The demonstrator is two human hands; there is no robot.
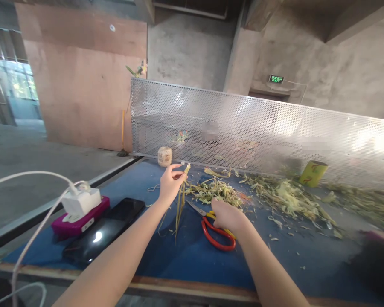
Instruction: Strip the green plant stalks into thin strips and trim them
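Note:
My left hand [172, 183] is raised over the table, pinching a small bundle of dried, yellowish plant stems [181, 202] that hangs from its fingertips. My right hand [227, 216] is closed at the handles of a pair of scissors [216, 242] with red and yellow on the grips. One red loop shows below the hand, and the blades point left, towards the hanging stems. The right fingers are mostly hidden behind the hand. Just beyond it lies a heap of dried plant trimmings [218, 191].
More trimmings [286, 196] spread right across the blue tabletop [185, 266]. A yellow-green can [312, 173] and a whitish jar [164, 156] stand near the perforated metal screen [243, 128]. At left are a black phone [105, 230] and a white charger [81, 201] on a magenta power strip [80, 224].

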